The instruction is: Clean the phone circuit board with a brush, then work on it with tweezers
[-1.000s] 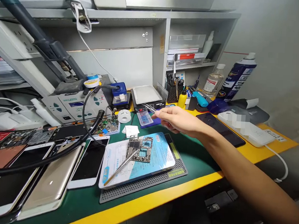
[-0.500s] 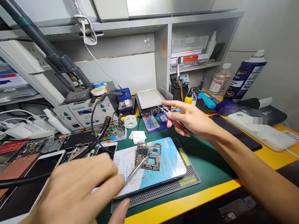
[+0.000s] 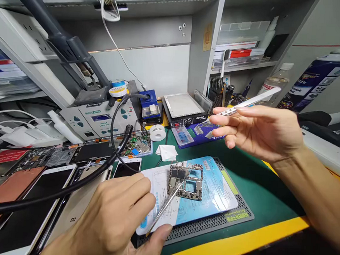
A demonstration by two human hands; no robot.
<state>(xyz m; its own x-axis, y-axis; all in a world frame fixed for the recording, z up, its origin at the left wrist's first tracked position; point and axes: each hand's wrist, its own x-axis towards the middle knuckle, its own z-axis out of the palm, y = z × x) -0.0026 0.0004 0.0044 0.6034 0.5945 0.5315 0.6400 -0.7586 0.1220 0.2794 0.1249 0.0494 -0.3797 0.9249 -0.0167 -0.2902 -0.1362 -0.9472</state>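
Observation:
A bare phone circuit board [image 3: 187, 182] lies on a blue and white card [image 3: 215, 191], which rests on a grey ribbed mat [image 3: 209, 224]. Metal tweezers [image 3: 167, 205] lie slanted across the card with their tips on the board. My left hand [image 3: 113, 220] is curled over their rear end, the thumb tip against them. My right hand [image 3: 260, 130] is raised above the green desk mat, behind and right of the board. It holds a thin white tool [image 3: 247, 103] between thumb and fingers, pointing left.
Several phones [image 3: 22, 195] lie stacked at the left under a thick black hose [image 3: 66, 190]. Behind stand a soldering station [image 3: 100, 118], a heating plate [image 3: 183, 107] and a solder reel [image 3: 158, 133]. A spray can [image 3: 316, 79] and a white power strip [image 3: 328, 154] are at the right.
My right hand has risen and come nearer, now holding up the white tool. My left hand entered from below and closed on the tweezers' rear end. The view has moved closer.

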